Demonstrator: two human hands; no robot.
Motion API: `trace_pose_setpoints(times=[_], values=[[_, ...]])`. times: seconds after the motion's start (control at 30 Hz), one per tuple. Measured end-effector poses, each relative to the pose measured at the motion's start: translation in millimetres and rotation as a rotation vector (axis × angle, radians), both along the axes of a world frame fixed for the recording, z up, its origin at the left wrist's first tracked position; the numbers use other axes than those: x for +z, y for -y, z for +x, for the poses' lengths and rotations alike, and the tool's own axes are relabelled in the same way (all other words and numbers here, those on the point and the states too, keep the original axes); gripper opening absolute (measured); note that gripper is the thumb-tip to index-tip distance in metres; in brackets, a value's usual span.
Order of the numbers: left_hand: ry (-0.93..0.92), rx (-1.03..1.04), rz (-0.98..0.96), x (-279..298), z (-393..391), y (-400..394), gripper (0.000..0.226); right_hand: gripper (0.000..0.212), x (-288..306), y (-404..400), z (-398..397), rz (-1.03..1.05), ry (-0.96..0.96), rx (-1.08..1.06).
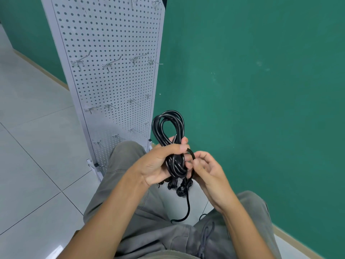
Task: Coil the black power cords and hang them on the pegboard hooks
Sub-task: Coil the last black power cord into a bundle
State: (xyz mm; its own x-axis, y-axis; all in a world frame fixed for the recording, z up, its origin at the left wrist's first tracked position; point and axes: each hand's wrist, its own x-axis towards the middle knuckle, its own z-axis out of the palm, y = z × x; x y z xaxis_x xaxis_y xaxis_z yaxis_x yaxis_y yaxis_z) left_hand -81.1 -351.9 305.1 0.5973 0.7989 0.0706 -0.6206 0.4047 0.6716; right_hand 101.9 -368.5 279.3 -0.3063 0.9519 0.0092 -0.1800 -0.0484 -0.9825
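Our left hand (158,161) grips the coiled black cord (169,128) at its middle, just before the pegboard (112,53). Our right hand (207,169) pinches the loose end; we wrap it tight, leaving a loop for a hook (112,63).

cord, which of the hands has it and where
Both hands. The left hand grips the coiled cord around the middle of the bundle. The right hand pinches a loose strand being wrapped around that same middle.
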Motion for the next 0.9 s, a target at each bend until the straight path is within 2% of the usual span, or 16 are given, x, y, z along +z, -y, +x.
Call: trace_pose_setpoints(times=[0.17, 0.27, 0.37, 0.53, 0.6, 0.67, 0.73, 0.8, 0.9], values=[[-0.037, 0.008, -0.096, -2, -3, -2, 0.039, 0.044, 0, 3, 7, -0.049, -0.045, -0.059], [-0.177, 0.038, -0.031, -4, 0, 0, 0.032, 0.02, 15, 5, 6, -0.025, -0.031, -0.12], [-0.348, 0.062, 0.06, -1, 4, 3, 0.026, 0.015, 27, 5, 3, 0.045, 0.027, -0.195], [-0.564, 0.225, 0.059, -5, 13, 1, 0.025, 0.012, 41, 0, -3, 0.151, 0.136, -0.291], [-0.483, 0.214, 0.034, -4, 13, 1, 0.023, 0.011, 40, -1, -4, 0.171, 0.165, -0.297], [-0.31, 0.156, -0.005, -1, 11, 2, 0.025, 0.012, 35, -1, -6, 0.143, 0.163, -0.269], [-0.209, 0.125, -0.016, 2, 8, 1, 0.028, 0.022, 24, 1, -7, 0.092, 0.159, -0.223], [-0.142, 0.138, -0.034, 4, 1, -2, 0.028, 0.031, 11, 5, -7, 0.046, 0.168, -0.184], [-0.116, 0.19, -0.071, 5, -11, -6, 0.028, 0.027, -5, 12, -6, 0.024, 0.205, -0.178]])
